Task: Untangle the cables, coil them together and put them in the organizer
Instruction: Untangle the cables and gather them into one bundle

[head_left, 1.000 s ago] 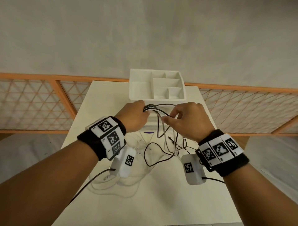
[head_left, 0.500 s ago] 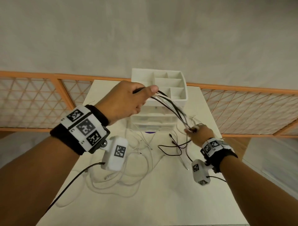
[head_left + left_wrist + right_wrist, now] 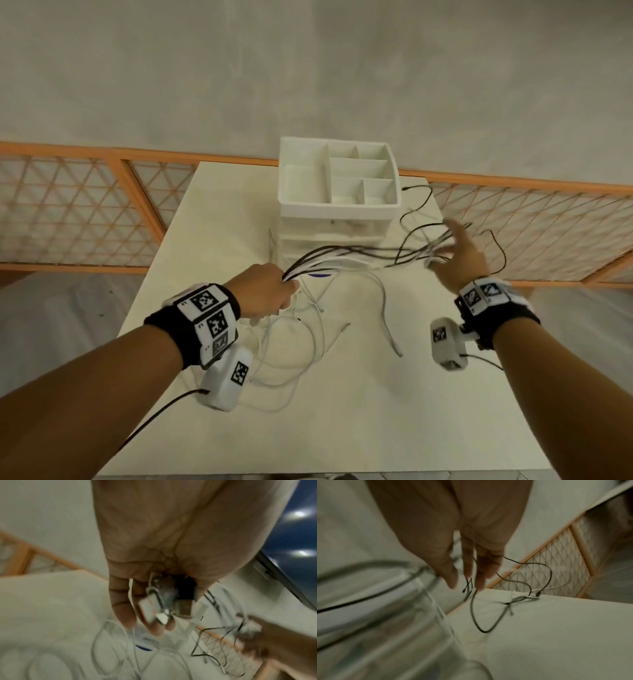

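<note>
My left hand point(image 3: 279, 291) grips a bundle of black and white cables point(image 3: 349, 256) above the middle of the table. In the left wrist view its curled fingers point(image 3: 126, 609) hold several plug ends point(image 3: 161, 604). The bundle stretches right to my right hand point(image 3: 452, 248), which is blurred and has straight fingers. The cables run past its fingers point(image 3: 467, 562), and thin black ends point(image 3: 481, 615) dangle below them. Loose black ends point(image 3: 419, 202) whip beside the white organizer point(image 3: 339, 206). More white cables point(image 3: 294, 342) lie looped on the table under my left wrist.
The organizer has open top compartments and drawers below, at the far middle of the cream table point(image 3: 342, 421). An orange lattice railing point(image 3: 68, 212) runs behind the table on both sides. The table's right edge lies close to my right hand.
My left hand came down from beside the organizer's top to mid-table, still holding the bundle. My right hand slid out to the right along the cables and its fingers straightened.
</note>
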Demonstrator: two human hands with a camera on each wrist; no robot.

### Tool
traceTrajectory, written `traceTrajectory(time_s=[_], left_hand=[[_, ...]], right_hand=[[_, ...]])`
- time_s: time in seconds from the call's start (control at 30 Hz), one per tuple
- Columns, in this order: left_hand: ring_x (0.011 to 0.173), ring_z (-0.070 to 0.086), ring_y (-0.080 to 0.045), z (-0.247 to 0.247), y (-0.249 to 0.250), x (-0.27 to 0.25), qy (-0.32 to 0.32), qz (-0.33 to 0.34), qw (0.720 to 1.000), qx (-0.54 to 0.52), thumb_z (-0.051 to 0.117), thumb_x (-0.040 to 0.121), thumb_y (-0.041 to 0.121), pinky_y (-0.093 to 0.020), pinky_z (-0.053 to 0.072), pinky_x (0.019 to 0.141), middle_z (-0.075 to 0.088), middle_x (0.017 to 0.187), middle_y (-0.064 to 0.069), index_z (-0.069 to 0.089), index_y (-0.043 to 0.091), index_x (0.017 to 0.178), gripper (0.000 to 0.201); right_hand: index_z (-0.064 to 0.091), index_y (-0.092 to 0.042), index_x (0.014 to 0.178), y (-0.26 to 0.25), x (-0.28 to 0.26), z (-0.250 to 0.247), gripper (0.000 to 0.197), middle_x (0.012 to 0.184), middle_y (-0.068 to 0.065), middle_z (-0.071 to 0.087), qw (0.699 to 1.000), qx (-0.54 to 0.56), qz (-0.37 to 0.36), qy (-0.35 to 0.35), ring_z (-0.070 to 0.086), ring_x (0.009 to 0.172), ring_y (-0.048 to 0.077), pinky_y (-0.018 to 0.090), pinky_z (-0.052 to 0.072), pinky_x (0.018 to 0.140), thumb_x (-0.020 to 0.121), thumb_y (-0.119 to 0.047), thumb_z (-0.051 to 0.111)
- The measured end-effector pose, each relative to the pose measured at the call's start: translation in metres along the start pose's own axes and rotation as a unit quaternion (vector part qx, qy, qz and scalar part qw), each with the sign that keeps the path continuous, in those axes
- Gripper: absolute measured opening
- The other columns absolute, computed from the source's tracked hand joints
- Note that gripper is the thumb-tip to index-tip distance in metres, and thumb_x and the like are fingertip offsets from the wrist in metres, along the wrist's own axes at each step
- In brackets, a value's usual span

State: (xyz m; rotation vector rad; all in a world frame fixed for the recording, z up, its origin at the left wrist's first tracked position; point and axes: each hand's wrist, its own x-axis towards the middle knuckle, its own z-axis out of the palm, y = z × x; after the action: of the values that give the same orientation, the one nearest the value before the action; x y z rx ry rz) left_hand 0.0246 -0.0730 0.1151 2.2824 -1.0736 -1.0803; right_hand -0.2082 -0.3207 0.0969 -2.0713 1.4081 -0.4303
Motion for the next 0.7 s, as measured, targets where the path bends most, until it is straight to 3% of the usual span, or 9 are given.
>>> traceTrajectory(time_s=[0.1,0.2,0.3,0.37,0.47,0.53,0.57,0.63,0.7], left_hand=[[0.059,0.060,-0.019,0.006,0.001,-0.002,-0.030,0.044,0.990,-0.129,0.050,0.100,0.022,-0.029,0.050,0.056,0.065,0.068,-0.008,0.065,0.010,0.095,0.020],[0.050,0.057,-0.010,0.013,0.010,-0.001,-0.006,0.103,0.991,-0.081,0.055,0.099,0.032,-0.017,0.040,0.047,0.059,0.061,-0.003,0.061,0.015,0.087,0.022],[0.040,0.047,-0.002,0.017,0.022,-0.003,-0.005,0.128,0.990,-0.057,0.056,0.095,0.051,-0.009,0.031,0.038,0.056,0.056,0.001,0.063,0.010,0.084,0.043],[0.043,0.045,-0.005,0.017,0.023,-0.007,-0.024,0.123,0.990,-0.063,0.043,0.095,0.061,-0.009,0.031,0.041,0.052,0.054,0.001,0.058,0.010,0.073,0.058],[0.055,0.044,-0.012,0.018,0.008,-0.011,-0.063,0.088,0.989,-0.104,0.033,0.101,0.056,-0.021,0.037,0.055,0.046,0.056,0.004,0.043,0.019,0.065,0.053],[0.065,0.048,-0.018,0.022,-0.005,-0.010,-0.077,0.060,0.992,-0.081,0.038,0.104,0.046,-0.031,0.042,0.063,0.054,0.066,0.000,0.048,0.017,0.070,0.046],[0.067,0.053,-0.022,0.025,-0.010,-0.010,-0.080,0.043,0.994,-0.060,0.040,0.104,0.042,-0.034,0.045,0.064,0.059,0.072,-0.003,0.051,0.015,0.071,0.044],[0.071,0.061,-0.028,0.029,-0.019,-0.008,-0.066,0.008,0.997,-0.039,0.045,0.103,0.032,-0.043,0.052,0.066,0.066,0.077,-0.006,0.057,0.014,0.071,0.039],[0.064,0.061,-0.023,0.029,-0.027,-0.008,-0.033,-0.010,0.998,-0.057,0.046,0.101,0.024,-0.034,0.052,0.055,0.066,0.075,-0.007,0.063,0.014,0.077,0.031]], right_hand=[[0.017,-0.041,0.154,-0.003,-0.029,0.018,0.090,0.080,0.006,0.074,0.986,-0.072,0.004,-0.151,0.070,0.074,0.022,0.035,0.059,0.071,0.085,-0.007,0.063],[0.022,-0.054,0.149,-0.034,-0.063,0.040,0.093,0.063,-0.001,0.069,0.971,0.013,-0.117,-0.208,0.062,0.057,0.009,0.032,0.058,0.069,0.081,-0.019,0.075],[0.051,-0.047,0.127,-0.064,-0.090,0.064,0.051,0.057,0.000,0.064,0.949,0.013,-0.162,-0.272,0.056,0.043,0.009,0.025,0.053,0.053,0.084,-0.034,0.076],[0.064,-0.026,0.099,-0.067,-0.086,0.069,0.015,0.056,0.001,0.065,0.957,0.001,-0.104,-0.270,0.060,0.041,0.015,0.026,0.051,0.046,0.091,-0.038,0.068],[0.068,-0.019,0.082,-0.054,-0.066,0.067,0.016,0.061,-0.001,0.069,0.988,-0.008,-0.054,-0.148,0.070,0.058,0.021,0.024,0.052,0.052,0.090,-0.033,0.068],[0.070,-0.018,0.091,-0.048,-0.061,0.070,0.007,0.067,-0.007,0.066,0.995,-0.015,-0.101,-0.005,0.069,0.073,0.026,0.028,0.052,0.069,0.086,-0.023,0.069],[0.070,-0.019,0.101,-0.047,-0.063,0.076,0.016,0.073,-0.009,0.066,0.993,-0.002,-0.120,0.013,0.067,0.077,0.026,0.030,0.052,0.076,0.086,-0.020,0.070],[0.057,-0.027,0.130,-0.045,-0.072,0.092,0.048,0.096,-0.010,0.067,0.989,0.015,-0.134,-0.062,0.067,0.080,0.023,0.033,0.053,0.085,0.085,-0.024,0.074],[0.035,-0.036,0.144,-0.040,-0.086,0.110,0.073,0.105,-0.012,0.062,0.979,0.010,-0.156,-0.133,0.068,0.073,0.018,0.030,0.052,0.082,0.084,-0.025,0.076]])
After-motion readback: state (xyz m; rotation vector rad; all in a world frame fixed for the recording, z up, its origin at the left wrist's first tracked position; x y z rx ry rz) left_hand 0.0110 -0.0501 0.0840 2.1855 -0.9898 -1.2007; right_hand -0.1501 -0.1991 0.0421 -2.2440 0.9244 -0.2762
